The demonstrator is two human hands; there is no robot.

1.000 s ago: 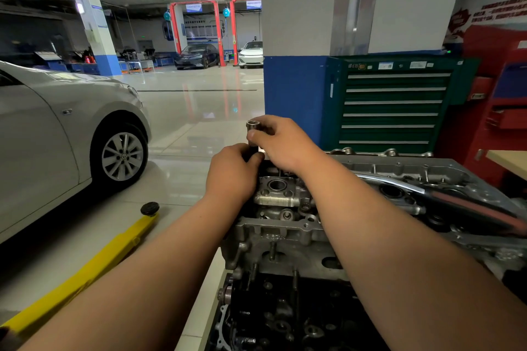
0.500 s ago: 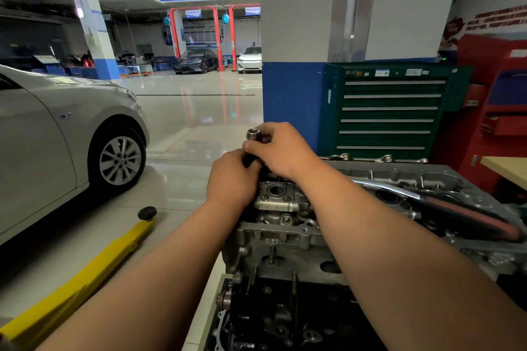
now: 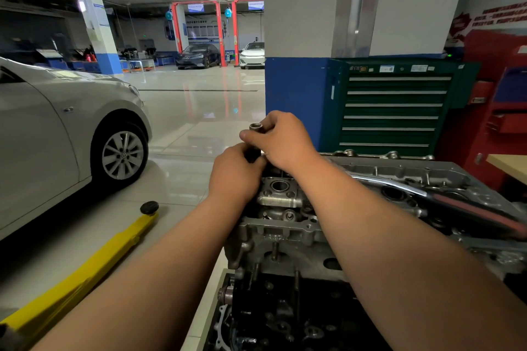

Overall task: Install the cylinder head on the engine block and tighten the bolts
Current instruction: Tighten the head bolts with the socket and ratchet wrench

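Cylinder head (image 3: 285, 225) sits on engine block (image 3: 285, 316). My right hand (image 3: 285, 141) pinches the socket (image 3: 255, 126) near its top, and my left hand (image 3: 235, 172) curls round its lower end at the head's far corner. Hold it plumb over the bolt, feel it seat, and finger-spin before wrenching.

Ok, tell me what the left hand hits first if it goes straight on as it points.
The left hand points forward at the socket, whose lower part it seems to grip. Pushed on, it would meet that first, then the right hand around it; depth is unclear.
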